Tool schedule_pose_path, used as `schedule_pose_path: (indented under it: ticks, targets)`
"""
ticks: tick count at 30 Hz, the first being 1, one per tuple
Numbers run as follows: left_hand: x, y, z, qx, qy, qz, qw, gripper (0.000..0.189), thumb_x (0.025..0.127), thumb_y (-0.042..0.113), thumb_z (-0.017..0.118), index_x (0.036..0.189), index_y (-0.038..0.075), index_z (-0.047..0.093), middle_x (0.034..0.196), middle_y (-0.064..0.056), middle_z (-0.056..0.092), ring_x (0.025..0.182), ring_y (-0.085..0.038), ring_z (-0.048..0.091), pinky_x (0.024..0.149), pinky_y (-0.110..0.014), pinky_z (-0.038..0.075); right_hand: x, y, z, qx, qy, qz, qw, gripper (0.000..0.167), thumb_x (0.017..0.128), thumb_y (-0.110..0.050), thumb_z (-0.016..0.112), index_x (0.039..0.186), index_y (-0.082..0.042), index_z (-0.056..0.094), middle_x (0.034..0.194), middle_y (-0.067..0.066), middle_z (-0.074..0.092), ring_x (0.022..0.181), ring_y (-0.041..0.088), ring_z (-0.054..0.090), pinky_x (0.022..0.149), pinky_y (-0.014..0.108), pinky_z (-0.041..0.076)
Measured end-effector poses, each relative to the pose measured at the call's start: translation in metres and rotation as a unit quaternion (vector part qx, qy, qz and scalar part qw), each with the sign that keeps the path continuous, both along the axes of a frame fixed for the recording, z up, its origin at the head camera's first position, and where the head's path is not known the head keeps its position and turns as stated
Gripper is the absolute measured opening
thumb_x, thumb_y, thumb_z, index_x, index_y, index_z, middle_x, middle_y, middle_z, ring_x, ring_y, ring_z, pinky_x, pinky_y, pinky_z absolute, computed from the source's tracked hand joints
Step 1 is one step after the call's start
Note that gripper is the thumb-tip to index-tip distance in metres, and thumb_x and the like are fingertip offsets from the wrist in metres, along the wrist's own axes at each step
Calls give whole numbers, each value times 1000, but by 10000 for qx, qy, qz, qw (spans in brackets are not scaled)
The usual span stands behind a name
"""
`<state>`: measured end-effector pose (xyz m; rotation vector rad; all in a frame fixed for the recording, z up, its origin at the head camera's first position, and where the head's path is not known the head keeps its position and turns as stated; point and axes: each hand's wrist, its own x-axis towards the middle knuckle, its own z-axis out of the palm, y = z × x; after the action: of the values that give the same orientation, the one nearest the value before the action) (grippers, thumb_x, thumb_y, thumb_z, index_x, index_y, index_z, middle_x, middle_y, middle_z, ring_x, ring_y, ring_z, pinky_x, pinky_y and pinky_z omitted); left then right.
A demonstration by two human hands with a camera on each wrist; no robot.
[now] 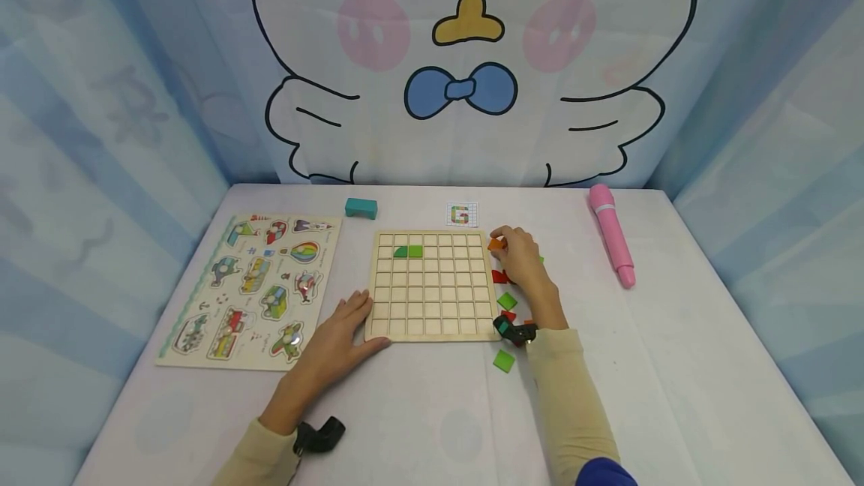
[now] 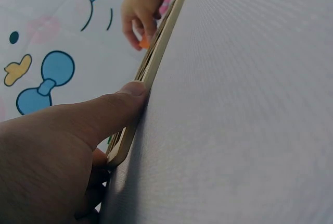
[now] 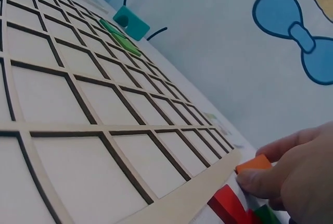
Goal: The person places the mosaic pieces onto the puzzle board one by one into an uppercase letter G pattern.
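Right now, 2 hands are working at 1 grid board [image 1: 432, 311]. The right hand [image 1: 521, 257] is bending its fingers to a narrow gap and pinching 1 orange piece [image 1: 496, 244] between thumb and fingertips, just beside the board's far right corner. The left hand [image 1: 343, 328] is resting with its fingers extended along the board's left side; its thumb is spreading wide and touching the near edge. It is gripping 0 pieces.

On the board, left of the right hand, 2 green tiles [image 1: 409, 251] are lying side by side, 1 of them with a rounded corner. Nearer the person than the right hand, 2 loose green squares [image 1: 503, 361] are showing whole. At least 2 red pieces [image 1: 508, 316] are lying there too, partly covered, so their full count is staying unclear.

Beyond and left of the right hand, 1 card [image 1: 462, 214] is lying flat. Farther left, beyond the left hand, 1 teal block [image 1: 361, 208] is sitting. Left of the left hand, 1 picture board [image 1: 259, 317] is lying. Right of the right hand, 1 pink pen [image 1: 612, 235] is lying.
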<state>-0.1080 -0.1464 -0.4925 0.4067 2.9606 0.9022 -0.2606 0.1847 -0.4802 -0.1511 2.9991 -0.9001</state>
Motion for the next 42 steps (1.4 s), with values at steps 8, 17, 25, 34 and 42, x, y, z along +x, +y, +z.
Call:
schedule_pose_path:
  ticks: [8, 17, 25, 34, 42]
  targets:
    - [0, 0, -1, 0, 48, -8, 10000, 85, 87, 48, 75, 148, -3, 45, 158, -18, 40, 150, -34, 34, 126, -49, 27, 1, -1, 1, -114, 21, -6, 9999, 28, 102, -14, 57, 128, -4, 60, 113, 18, 60, 98, 31, 58, 87, 45, 54]
    - [0, -1, -2, 0, -10, 7, 10000, 85, 87, 49, 74, 149, -1, 44, 159, -17, 40, 151, -33, 33, 126, -49, 27, 4, -7, 5, -361, 207, -101, 9991, 23, 101, -15, 59, 121, -2, 58, 109, 15, 59, 95, 27, 55, 85, 40, 52]
    - [0, -1, -4, 26, -22, 8, 10000, 84, 87, 48, 74, 149, -1, 45, 159, -16, 40, 151, -33, 33, 126, -49, 26, 4, -14, 8, -497, 529, 90, 9973, 24, 101, -16, 61, 119, 0, 60, 111, 16, 61, 95, 28, 57, 85, 42, 54]
    - [-1, -1, -4, 15, -62, 27, 10000, 84, 87, 49, 74, 149, 0, 45, 160, -15, 39, 151, -32, 32, 126, -49, 26, 7, -31, 11, -584, 642, 422, 9953, 24, 102, -14, 58, 122, -1, 59, 110, 15, 60, 96, 26, 59, 84, 39, 55]
    - [-1, -1, -2, 18, -72, 31, 10000, 85, 87, 49, 74, 149, 0, 44, 160, -16, 38, 151, -33, 32, 126, -49, 26, 8, -42, 9, -708, 613, 690, 9932, 22, 103, -12, 55, 122, -1, 60, 110, 14, 60, 97, 26, 60, 85, 38, 57]
